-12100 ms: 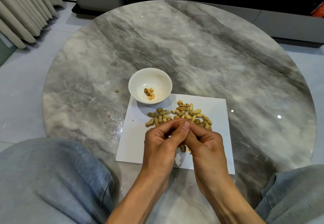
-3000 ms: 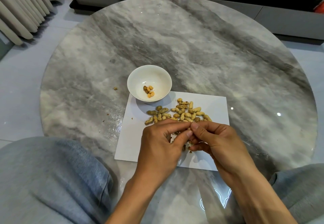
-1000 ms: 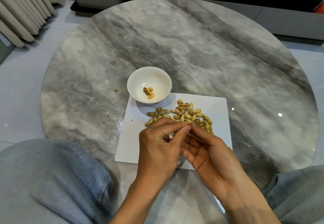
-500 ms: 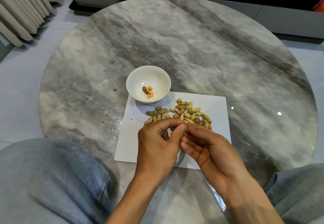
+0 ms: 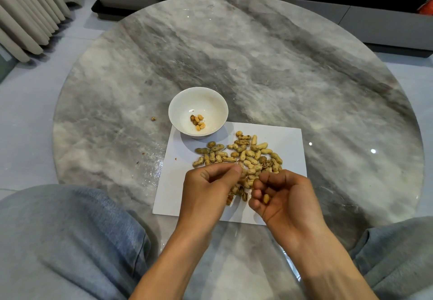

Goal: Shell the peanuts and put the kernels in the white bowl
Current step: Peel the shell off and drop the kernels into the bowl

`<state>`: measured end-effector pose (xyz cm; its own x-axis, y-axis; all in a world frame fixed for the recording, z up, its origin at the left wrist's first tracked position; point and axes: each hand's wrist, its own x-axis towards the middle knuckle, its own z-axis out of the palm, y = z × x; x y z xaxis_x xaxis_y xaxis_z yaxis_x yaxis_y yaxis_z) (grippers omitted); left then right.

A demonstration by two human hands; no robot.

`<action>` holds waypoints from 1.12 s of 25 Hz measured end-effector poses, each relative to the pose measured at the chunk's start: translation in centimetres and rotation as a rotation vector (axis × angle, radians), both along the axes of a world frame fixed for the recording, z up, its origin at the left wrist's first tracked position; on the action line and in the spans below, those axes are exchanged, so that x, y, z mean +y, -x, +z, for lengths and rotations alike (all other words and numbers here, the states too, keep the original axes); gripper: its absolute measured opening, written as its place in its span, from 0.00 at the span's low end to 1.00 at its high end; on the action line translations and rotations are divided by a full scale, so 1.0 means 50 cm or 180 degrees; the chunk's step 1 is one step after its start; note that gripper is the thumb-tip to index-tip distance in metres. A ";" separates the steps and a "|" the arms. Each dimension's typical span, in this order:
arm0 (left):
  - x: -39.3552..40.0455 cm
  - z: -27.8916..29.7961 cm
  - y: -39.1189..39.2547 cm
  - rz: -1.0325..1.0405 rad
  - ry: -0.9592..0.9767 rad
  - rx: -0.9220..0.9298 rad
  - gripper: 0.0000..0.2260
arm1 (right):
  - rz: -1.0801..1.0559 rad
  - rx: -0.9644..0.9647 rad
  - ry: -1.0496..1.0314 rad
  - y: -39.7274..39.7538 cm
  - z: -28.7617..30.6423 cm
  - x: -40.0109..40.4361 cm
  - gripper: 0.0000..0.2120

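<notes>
Two hands work over the paper sheet: the right hand cups one kernel in curled fingers, the left hand pinches a shell piece. Beyond lie the peanuts, then the white bowl with few kernels on the desk.

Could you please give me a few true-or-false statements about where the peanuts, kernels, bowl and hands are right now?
1. The bowl holds a few kernels. True.
2. The peanuts lie piled on the bare table. False: they lie on the paper.
3. A kernel rests in the right hand. True.
4. The left hand reaches into the bowl. False: it is over the paper, nearer the person than the bowl.
5. The bowl is tipped over. False: it stands upright.
</notes>
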<state>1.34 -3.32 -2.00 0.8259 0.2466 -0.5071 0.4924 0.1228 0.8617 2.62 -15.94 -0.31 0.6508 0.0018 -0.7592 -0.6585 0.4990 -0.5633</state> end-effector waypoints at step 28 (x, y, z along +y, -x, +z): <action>-0.018 -0.011 0.012 -0.0547 -0.0595 -0.1353 0.18 | 0.0835 -0.0749 0.0345 -0.008 -0.011 -0.007 0.12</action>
